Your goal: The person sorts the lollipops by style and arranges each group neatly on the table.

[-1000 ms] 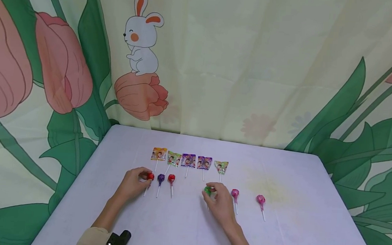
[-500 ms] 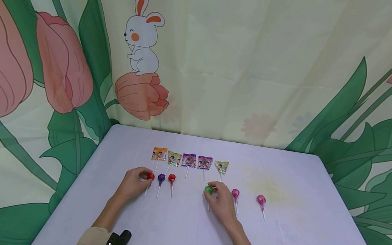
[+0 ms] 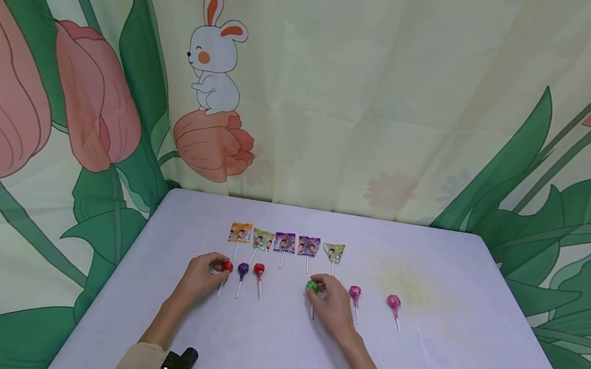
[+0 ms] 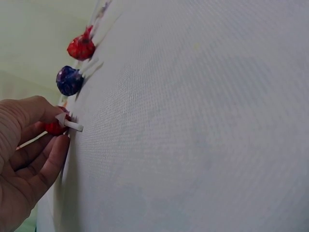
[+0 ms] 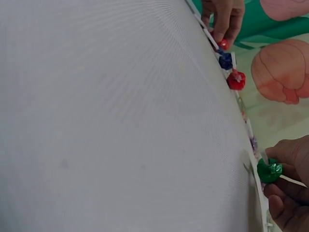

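My left hand pinches a red lollipop by its round head between thumb and fingers; in the left wrist view its white stick points out past the thumb. Just right of it lie a purple lollipop and another red lollipop. My right hand holds a green lollipop by the head, the stick pointing toward me. To the right of that hand are two pink lollipops, one close by and one farther off.
Behind runs a row of flat-wrapped lollipops: an orange one, a green one, two purple ones and a green triangular one. They lie on a white-covered table. A printed curtain hangs behind the table's far edge.
My right hand and the green lollipop have shifted very slightly, most recently a little left. The left hand stays in place on the red lollipop.
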